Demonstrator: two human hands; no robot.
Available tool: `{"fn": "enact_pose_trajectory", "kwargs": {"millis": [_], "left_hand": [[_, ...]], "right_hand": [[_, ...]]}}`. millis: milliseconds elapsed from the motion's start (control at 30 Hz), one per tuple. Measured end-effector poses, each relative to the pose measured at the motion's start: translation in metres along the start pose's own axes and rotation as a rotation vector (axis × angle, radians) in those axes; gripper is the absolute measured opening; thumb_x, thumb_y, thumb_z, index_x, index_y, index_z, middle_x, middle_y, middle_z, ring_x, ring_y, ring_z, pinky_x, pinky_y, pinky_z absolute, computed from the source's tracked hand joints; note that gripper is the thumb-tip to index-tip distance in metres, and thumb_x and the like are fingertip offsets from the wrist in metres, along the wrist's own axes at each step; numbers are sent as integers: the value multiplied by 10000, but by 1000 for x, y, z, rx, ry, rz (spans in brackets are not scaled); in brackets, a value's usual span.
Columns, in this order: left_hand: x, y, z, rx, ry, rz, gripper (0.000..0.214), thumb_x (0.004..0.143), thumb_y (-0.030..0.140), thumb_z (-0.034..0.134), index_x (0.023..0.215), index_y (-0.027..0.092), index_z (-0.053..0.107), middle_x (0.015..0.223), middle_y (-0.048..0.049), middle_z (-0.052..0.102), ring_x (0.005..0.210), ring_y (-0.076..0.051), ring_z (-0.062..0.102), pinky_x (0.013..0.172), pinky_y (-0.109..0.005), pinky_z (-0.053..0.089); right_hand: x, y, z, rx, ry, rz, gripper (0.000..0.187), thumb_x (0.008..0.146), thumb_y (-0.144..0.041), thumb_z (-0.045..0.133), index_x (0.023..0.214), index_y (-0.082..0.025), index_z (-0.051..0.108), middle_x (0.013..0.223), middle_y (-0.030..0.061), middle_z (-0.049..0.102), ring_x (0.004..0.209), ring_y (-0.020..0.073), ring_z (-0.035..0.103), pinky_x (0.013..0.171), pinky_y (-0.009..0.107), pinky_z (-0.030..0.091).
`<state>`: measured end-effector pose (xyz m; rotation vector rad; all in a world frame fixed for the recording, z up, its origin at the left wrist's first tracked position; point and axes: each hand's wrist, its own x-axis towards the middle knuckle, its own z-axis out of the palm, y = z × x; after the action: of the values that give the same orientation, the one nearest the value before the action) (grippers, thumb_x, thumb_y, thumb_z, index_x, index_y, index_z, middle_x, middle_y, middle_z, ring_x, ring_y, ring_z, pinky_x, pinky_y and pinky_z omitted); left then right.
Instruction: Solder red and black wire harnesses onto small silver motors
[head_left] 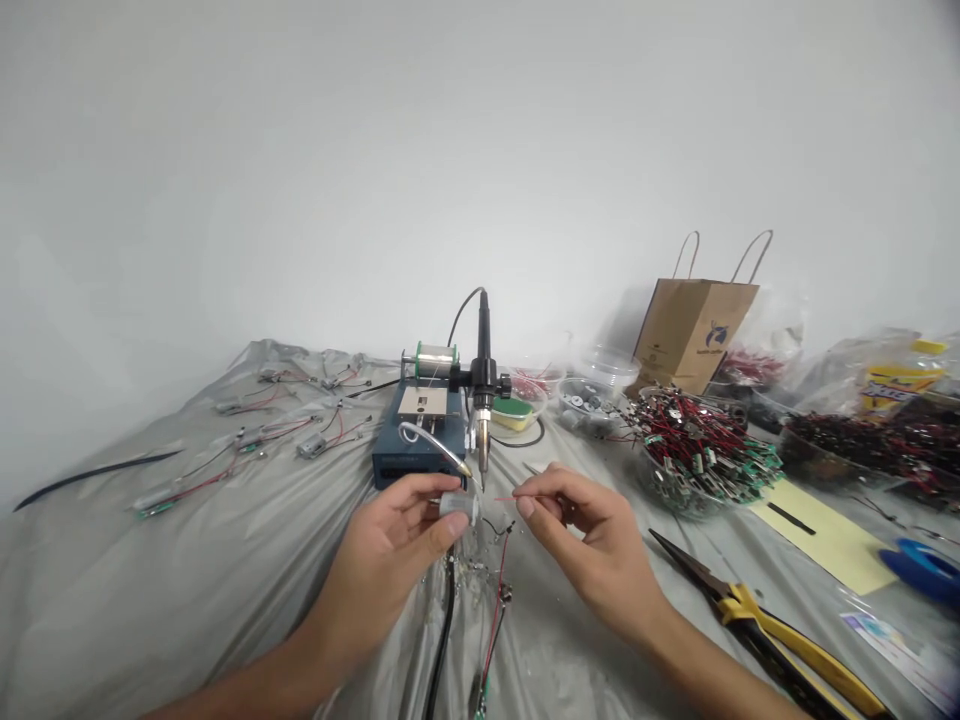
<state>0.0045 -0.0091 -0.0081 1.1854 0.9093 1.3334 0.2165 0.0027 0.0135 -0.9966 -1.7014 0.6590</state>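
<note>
My left hand point(397, 545) is closed round a small grey cylindrical motor point(455, 504), its end turned toward the middle. My right hand point(581, 535) pinches a thin red wire point(507, 498) that points left at the motor. Between the two hands a soldering iron point(484, 385) hangs tip down in a black clamp. A curved metal solder feed tube point(435, 445) ends close to the iron's tip, just above the motor. Below my hands lies a small part with red and black wires point(501, 600), running down to a green board point(480, 695).
Behind stands a blue soldering station point(382, 440) with a solder spool point(436, 360). Wired motors point(311, 445) lie to the left. To the right are pliers point(750, 610), a bowl of wired boards point(697, 460), a sponge point(513, 414), blue tape point(922, 570) and a paper bag point(686, 335).
</note>
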Motion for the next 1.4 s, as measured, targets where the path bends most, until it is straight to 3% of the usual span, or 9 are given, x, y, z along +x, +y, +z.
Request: {"fn": "enact_pose_trajectory", "kwargs": {"millis": [167,400,800,1200,1400], "left_hand": [[4,7,2,-43,55,60,226,817,277,865,1000,224,743,985,-13,814,937,-154,729,839,-222,558],[3,5,0,-50,26,2,246,835,283,854,1052,217,759,1035,-37,823,1022,-178,732,889,-230,564],[5,1,0,-41,21,4,244,857,317,842,1083,255,775,1026,-20,836,999,-182,747,863,-224,578],[6,5,0,-21,47,6,222,859,320,838,1068,279,774,1049,8,839,1002,-162,747,858,-193,576],[5,6,-1,-25,39,17,226,864,302,835,1076,263,769,1041,-8,835,1011,-186,756,876,-236,593]], "right_hand": [[0,-4,0,12,16,-11,164,927,-312,697,881,-186,793,711,13,612,642,147,507,594,284,391],[2,-10,-2,56,-50,144,196,891,-351,721,878,-164,780,647,6,622,563,125,477,525,259,364],[7,-3,12,114,65,42,163,892,-280,682,767,-181,712,616,-17,552,526,108,414,467,239,314],[4,-4,12,78,61,12,130,922,-271,686,834,-187,733,651,-15,573,555,109,427,485,240,326],[4,-7,13,34,43,18,167,927,-302,673,824,-186,736,652,1,602,563,127,469,515,261,367]]}}
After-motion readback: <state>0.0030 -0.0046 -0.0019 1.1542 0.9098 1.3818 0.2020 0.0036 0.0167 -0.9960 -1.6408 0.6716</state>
